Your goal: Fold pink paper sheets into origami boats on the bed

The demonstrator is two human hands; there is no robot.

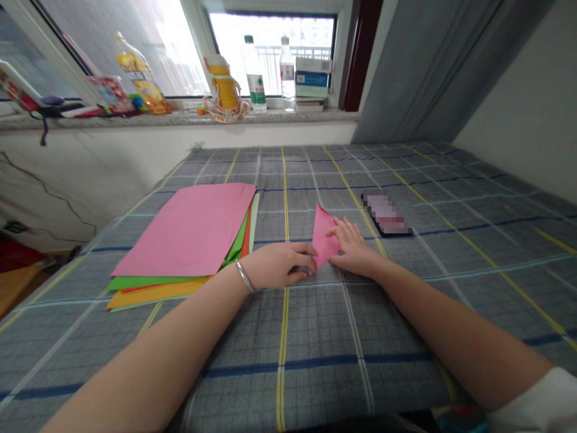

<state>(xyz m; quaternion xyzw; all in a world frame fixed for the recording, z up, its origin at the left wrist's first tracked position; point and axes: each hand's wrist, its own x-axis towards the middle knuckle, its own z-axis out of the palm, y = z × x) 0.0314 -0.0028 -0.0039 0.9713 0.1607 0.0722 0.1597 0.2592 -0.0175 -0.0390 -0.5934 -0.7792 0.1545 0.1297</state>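
A piece of folded pink paper (323, 234) stands tilted on the grey checked cloth between my hands, its point towards the far side. My right hand (354, 246) has its fingers on the paper's right side. My left hand (279, 264), with a silver bangle (244, 276) on the wrist, holds the paper's lower end, which its fingers partly hide. To the left of that hand lies a stack of paper sheets (180, 231) in pink, green, orange and yellow, with a pink sheet on top.
A phone (386, 214) with a blurred screen lies to the right of my right hand. The checked cloth (288, 168) covers a wide surface against the wall. Bottles (255, 75) and a box (313, 78) stand on the stone windowsill (189, 118) beyond it.
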